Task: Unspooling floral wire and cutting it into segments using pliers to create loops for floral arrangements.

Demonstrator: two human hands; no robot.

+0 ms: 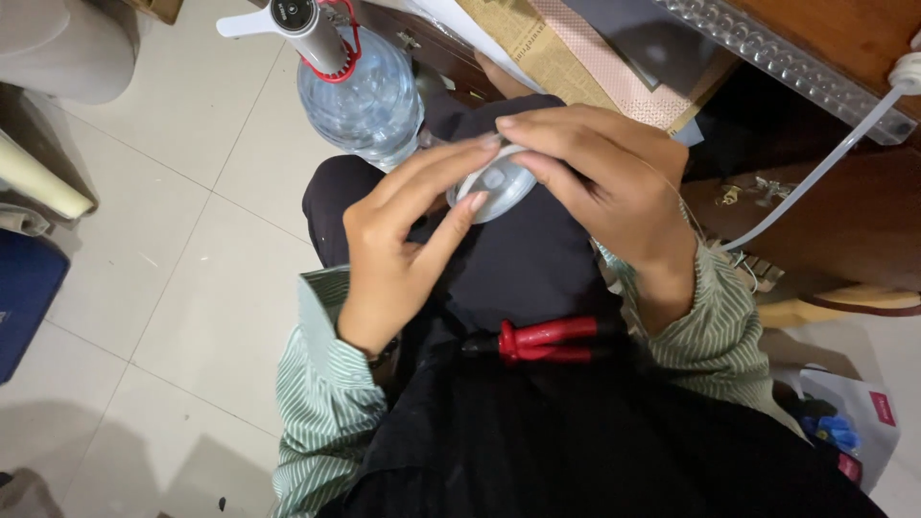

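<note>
Right now both hands meet over the lap, the left hand (403,245) and right hand (600,177) with fingers (523,129) clamped on a small clear round lid (494,187), pinched between them, its flat face tilted upward.

I hold both my hands close together in front of me, over my lap. My left hand (403,249) has long, straight fingers pointing up and right. My right hand (600,173) curls over, fingertips pinched. Both wrists are bent inward.
</note>
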